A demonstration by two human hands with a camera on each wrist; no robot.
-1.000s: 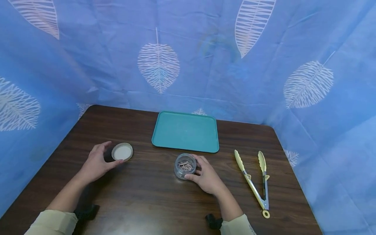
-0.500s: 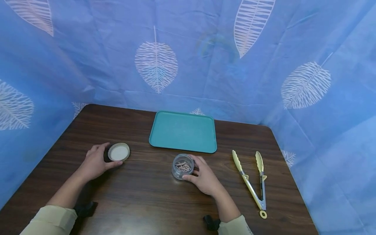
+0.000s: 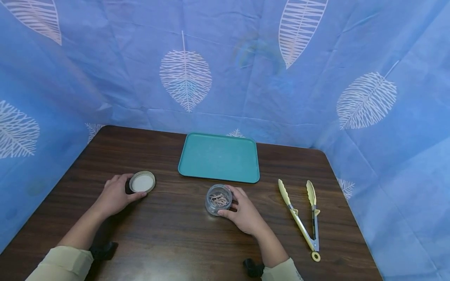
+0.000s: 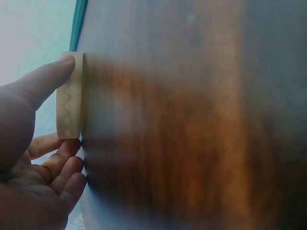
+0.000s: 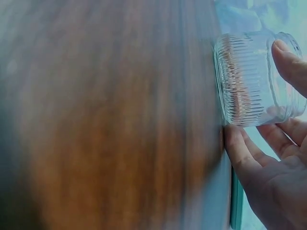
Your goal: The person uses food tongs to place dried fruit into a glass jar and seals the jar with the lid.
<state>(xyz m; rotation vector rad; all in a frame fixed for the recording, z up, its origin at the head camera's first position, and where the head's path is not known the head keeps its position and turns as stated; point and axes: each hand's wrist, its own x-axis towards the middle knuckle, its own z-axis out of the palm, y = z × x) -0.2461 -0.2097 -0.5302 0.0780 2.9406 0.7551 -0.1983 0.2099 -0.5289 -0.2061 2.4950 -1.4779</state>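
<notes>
My left hand (image 3: pixel 114 196) holds a round jar lid (image 3: pixel 142 182) by its rim between thumb and fingers, at the left of the table. The lid lies with its white inside facing up. Its cream side (image 4: pixel 69 98) has a wavy mark, seen in the left wrist view. Near the middle, my right hand (image 3: pixel 247 210) grips a clear glass jar (image 3: pixel 211 205) from its right side, thumb in front and fingers behind. The jar is uncapped and upright on the table, with ribbed glass low on its wall (image 5: pixel 242 81). Thin brownish-grey strips (image 3: pixel 219 200) lie at its bottom.
A teal tray (image 3: pixel 219 158) lies at the back of the dark wooden table (image 3: pixel 168 242), behind the jar. Spread tongs (image 3: pixel 303 224) with cream tips lie to the right of my right hand. A blue leaf-print cloth (image 3: pixel 232 47) hangs behind and at both sides.
The head view has shifted slightly, so everything sits a little further left. My left fingers have closed in slightly on the lid's far edge. The right hand and jar keep their place.
</notes>
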